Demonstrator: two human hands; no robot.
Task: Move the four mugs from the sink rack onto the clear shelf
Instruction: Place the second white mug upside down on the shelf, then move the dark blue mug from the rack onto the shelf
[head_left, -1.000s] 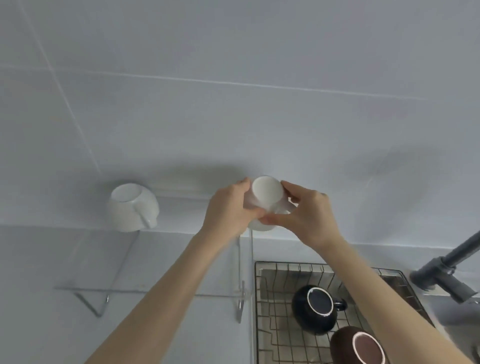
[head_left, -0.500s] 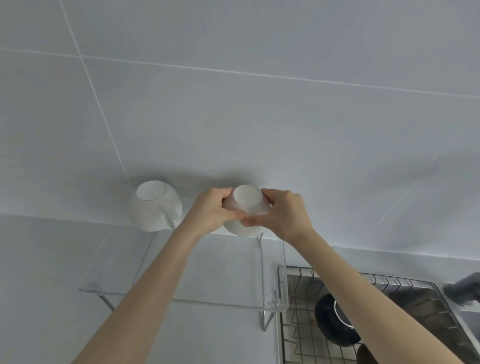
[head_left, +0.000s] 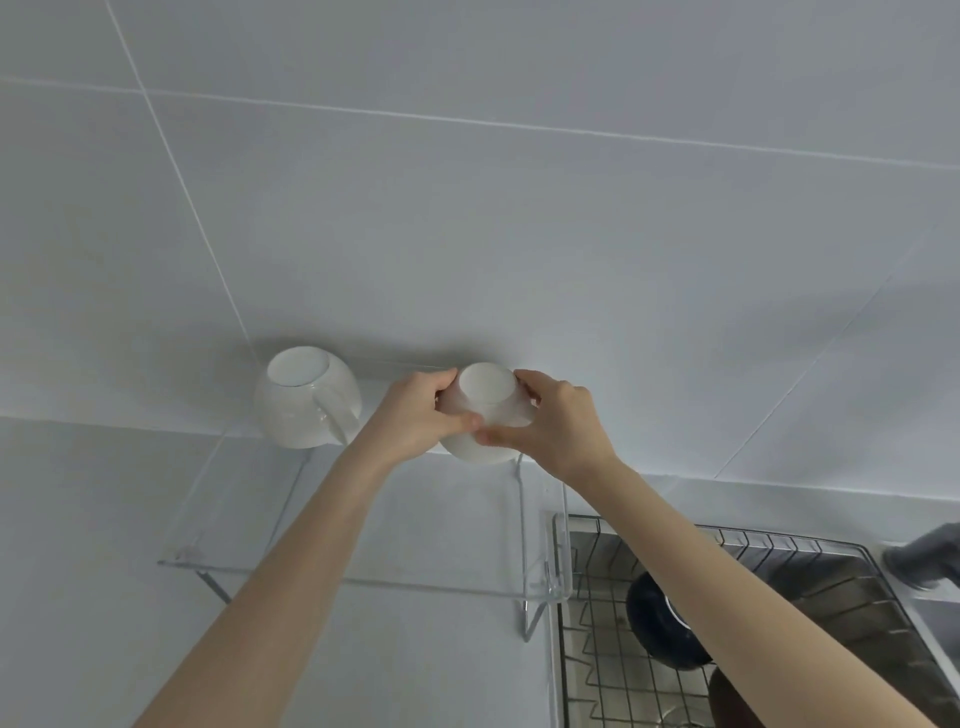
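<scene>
Both hands clamped on one white mug at the back of the shelf.

Left hand (head_left: 415, 413) and right hand (head_left: 558, 423) grip the inverted mug (head_left: 485, 410) from either side, thumbs meeting at its front; whether it touches the clear shelf (head_left: 322, 566) cannot be told. Near right, a black mug (head_left: 657, 629) and a brown mug (head_left: 727, 699) lie in the rack (head_left: 597, 649). Farther left, a second white mug (head_left: 306, 397) sits inverted on the shelf by the wall (head_left: 519, 234). No writing is legible.
</scene>
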